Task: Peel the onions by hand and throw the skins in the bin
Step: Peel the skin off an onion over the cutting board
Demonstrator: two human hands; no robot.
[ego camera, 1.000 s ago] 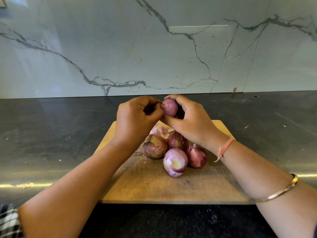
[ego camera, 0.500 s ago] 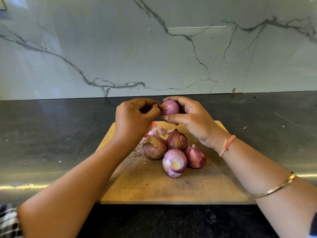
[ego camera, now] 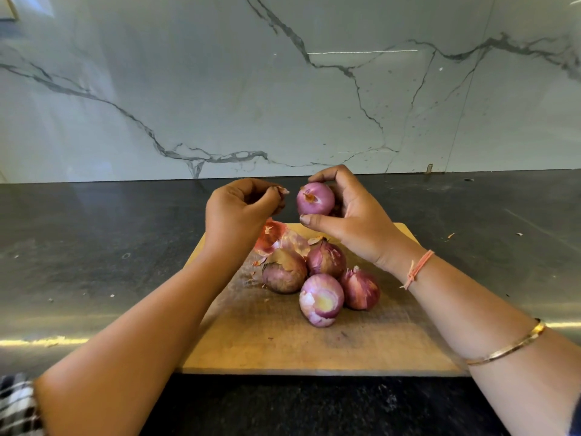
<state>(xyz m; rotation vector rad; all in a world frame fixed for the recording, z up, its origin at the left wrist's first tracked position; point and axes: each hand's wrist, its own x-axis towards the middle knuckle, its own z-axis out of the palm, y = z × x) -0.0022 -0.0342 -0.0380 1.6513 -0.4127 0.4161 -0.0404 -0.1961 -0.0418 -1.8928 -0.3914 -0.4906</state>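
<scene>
Four onions huddle on a wooden cutting board (ego camera: 283, 347), touching one another: a brownish one with its skin on (ego camera: 284, 272) at the left, a purple one with its skin on (ego camera: 325, 258) behind, a half-stripped one (ego camera: 360, 289) at the right, and a peeled onion (ego camera: 320, 300) nearest the person, pale at its cut end. Loose skins (ego camera: 272, 237) lie at the far side of the heap, partly hidden by the left wrist. Above the heap, clear of the board, the right hand (ego camera: 355, 215) grasps the onion being peeled (ego camera: 316, 199), thumb beneath and fingers curled over the top; its flesh is smooth and purple with an orange fleck at the end facing the camera. Just beside it, not touching, the left hand (ego camera: 239, 212) is curled, thumb and fingertips pinching a small scrap of skin (ego camera: 281, 191). The right forearm wears a pink thread band (ego camera: 418, 267) and a thin gold bangle (ego camera: 509, 347); a checked sleeve (ego camera: 15, 404) shows at the left elbow. The board rests on a dark speckled surface (ego camera: 94, 247) with tiny bits of skin scattered on it (ego camera: 451, 236), and a white, grey-veined marble wall (ego camera: 220, 89) rises behind.
</scene>
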